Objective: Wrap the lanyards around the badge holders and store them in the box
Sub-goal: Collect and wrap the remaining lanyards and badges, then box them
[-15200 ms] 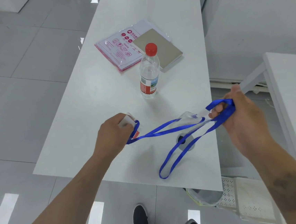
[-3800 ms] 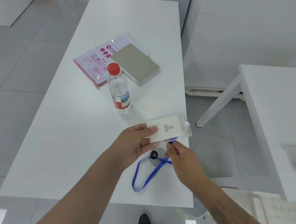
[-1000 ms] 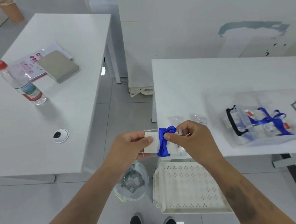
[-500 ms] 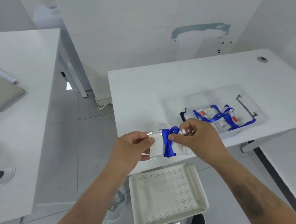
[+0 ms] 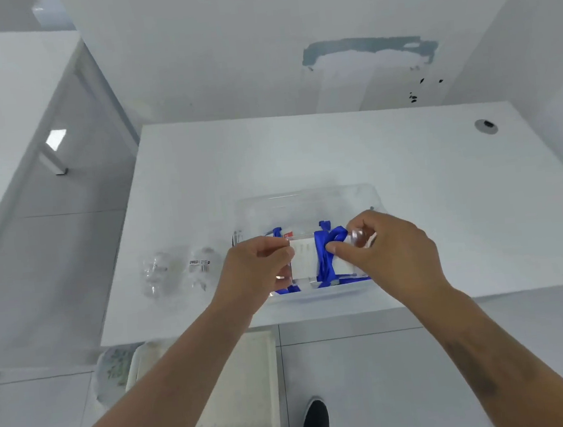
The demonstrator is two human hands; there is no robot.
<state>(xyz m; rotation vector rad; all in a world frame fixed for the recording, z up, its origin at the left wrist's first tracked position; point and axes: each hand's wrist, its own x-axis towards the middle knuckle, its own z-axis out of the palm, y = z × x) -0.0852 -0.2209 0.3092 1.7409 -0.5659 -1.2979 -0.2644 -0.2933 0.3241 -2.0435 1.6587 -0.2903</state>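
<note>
head view: my left hand [image 5: 258, 270] and right hand [image 5: 379, 248] pinch the lanyard-wrapped badge holder [image 5: 307, 259] above the clear box [image 5: 306, 204]; i'd lower it flat, keeping the blue lanyard [image 5: 327, 253] pinned.

A white bench [image 5: 301, 149] stands against a pale wall [image 5: 223, 47] marked by a grey-green paint patch [image 5: 371, 49]. Another white bench [image 5: 4, 102] stands left, across a glossy grey tiled floor [image 5: 55, 269].
</note>
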